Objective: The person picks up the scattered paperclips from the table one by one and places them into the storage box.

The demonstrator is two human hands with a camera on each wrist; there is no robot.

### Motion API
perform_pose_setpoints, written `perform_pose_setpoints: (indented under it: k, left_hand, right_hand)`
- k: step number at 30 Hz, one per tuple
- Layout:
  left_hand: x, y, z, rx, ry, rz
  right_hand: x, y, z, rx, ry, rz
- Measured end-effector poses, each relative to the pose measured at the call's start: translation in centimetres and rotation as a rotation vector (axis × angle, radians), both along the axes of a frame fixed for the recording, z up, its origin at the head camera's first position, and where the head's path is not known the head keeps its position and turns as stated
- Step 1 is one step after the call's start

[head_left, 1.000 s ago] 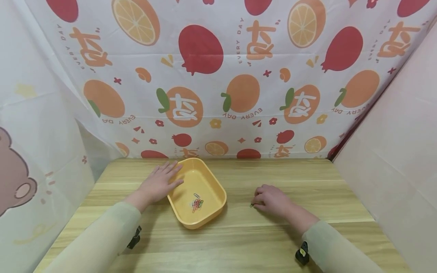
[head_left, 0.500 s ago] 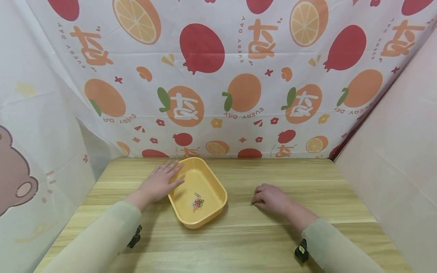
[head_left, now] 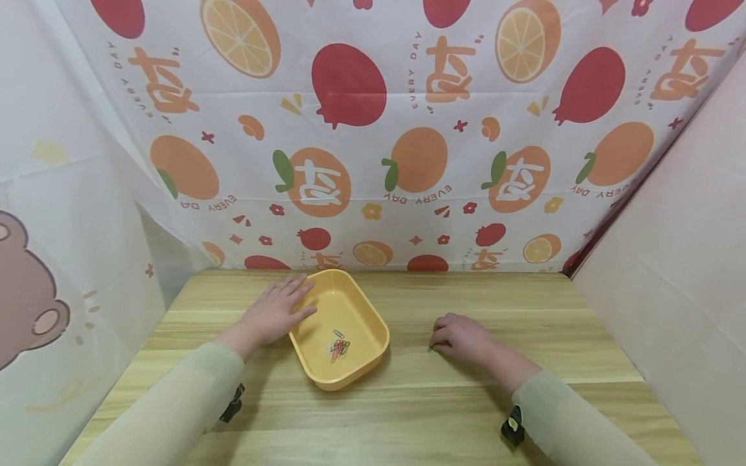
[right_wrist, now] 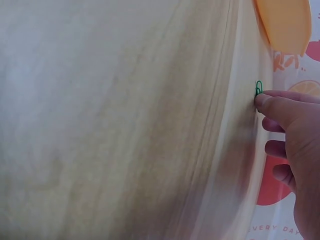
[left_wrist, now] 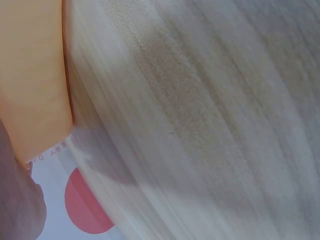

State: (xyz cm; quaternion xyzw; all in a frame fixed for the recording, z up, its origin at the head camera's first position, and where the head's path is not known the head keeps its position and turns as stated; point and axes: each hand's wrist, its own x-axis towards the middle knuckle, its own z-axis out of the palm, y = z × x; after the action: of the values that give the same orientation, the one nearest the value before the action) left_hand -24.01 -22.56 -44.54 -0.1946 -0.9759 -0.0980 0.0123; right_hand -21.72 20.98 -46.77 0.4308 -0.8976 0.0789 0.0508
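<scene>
A yellow rectangular tray point(head_left: 373, 317) sits left of centre on the wooden table, with a small heap of coloured paper clips point(head_left: 338, 349) inside toward its near end. My left hand point(head_left: 271, 317) rests on the tray's left rim, fingers spread and fairly straight. To the right of the tray, my right hand point(head_left: 460, 338) is low over the table. Its thumb and index finger pinch a green paper clip point(right_wrist: 258, 88), whose looped end sticks out past the fingertips in the right wrist view. The other fingers of that hand are loosely curled.
A fruit-print cloth point(head_left: 373, 129) hangs along the table's back edge. Pale cloth walls close off the left point(head_left: 105, 226) and right point(head_left: 670, 259) sides. The wooden tabletop point(head_left: 396, 421) stretches between the forearms. Black wrist cameras sit under both sleeves.
Both hands and the tray keep nearly the same places. The whole head view has shifted slightly. The right hand still pinches the green paper clip.
</scene>
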Motion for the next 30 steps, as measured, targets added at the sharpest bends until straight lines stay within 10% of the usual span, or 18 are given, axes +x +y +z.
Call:
perform_pose_setpoints:
  k: [30]
  left_hand:
    - [0.04,-0.07,0.13,0.009,-0.008,-0.001]
  right_hand:
    - [-0.51,-0.83,0.69,-0.019,0.146,0.054]
